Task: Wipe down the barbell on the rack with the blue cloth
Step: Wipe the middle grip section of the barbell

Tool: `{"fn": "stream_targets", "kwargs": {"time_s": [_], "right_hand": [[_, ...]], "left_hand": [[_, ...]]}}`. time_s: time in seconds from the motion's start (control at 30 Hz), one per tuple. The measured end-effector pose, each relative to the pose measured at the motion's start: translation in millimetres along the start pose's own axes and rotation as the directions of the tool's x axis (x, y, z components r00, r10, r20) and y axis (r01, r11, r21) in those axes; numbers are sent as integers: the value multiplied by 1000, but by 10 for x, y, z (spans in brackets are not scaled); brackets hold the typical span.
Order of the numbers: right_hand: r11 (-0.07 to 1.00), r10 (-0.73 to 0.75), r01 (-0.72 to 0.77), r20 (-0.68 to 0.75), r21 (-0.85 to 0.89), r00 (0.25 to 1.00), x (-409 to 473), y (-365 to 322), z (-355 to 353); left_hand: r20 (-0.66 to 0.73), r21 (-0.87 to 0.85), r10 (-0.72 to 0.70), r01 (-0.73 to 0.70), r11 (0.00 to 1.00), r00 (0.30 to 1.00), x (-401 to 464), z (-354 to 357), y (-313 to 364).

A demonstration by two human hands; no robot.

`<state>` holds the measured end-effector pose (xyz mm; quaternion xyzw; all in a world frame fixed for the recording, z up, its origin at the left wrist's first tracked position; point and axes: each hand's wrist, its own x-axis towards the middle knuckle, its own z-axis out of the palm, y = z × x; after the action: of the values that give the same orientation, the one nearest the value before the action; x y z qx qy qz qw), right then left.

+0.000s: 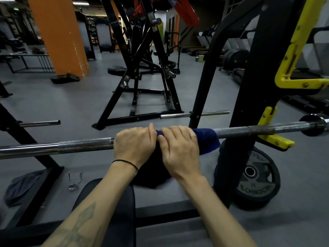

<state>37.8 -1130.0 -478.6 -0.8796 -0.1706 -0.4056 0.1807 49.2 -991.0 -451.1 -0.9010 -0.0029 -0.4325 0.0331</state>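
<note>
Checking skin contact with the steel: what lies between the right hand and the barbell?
The blue cloth, wrapped over the barbell; the right hand grips the bar through it, as the head view shows.

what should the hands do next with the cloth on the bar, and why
Probably slide both hands and the blue cloth rightward along the barbell. The left hand and right hand grip the cloth wrapped round the bar side by side, and the stretch toward the yellow hook looks dull and smudged, while the knurled part to the left already shines.
</note>
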Motion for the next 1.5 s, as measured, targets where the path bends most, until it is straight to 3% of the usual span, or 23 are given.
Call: {"fn": "stream_targets", "kwargs": {"time_s": [0.07,0.23,0.4,0.63,0.8,1.0,1.2,1.33,1.5], "right_hand": [[999,6,-5,7,-53,1000,11,327,-122],[961,199,-208,-66,-181,978,-30,1088,-468],[897,412,-431,-170,-96,895,7,651,-210],[993,108,-110,-55,-42,993,-56,221,-33],[997,68,-69,-28,-44,997,-14,291,-101],[982,167,-174,-90,-74,982,14,114,-17],[994,-72,77,67,-80,995,3,448,-172],[992,29,-34,-40,-119,999,-2,811,-305],[966,237,-249,-144,-73,961,58,394,-59]], "left_hand": [[7,-17,17,-17,1000,1000,3,-2,-16],[-6,-84,4,-4,996,1000,9,-11,-6],[25,-94,-40,42,995,999,12,-9,20],[15,-60,-36,37,997,999,26,-6,22],[25,-93,-58,60,994,998,28,-35,45],[52,-99,-75,80,992,996,20,-63,69],[22,-69,-34,35,997,999,6,-44,25],[-18,-62,-29,28,998,999,11,-31,21],[-8,-63,-40,39,997,999,16,-27,31]]}}
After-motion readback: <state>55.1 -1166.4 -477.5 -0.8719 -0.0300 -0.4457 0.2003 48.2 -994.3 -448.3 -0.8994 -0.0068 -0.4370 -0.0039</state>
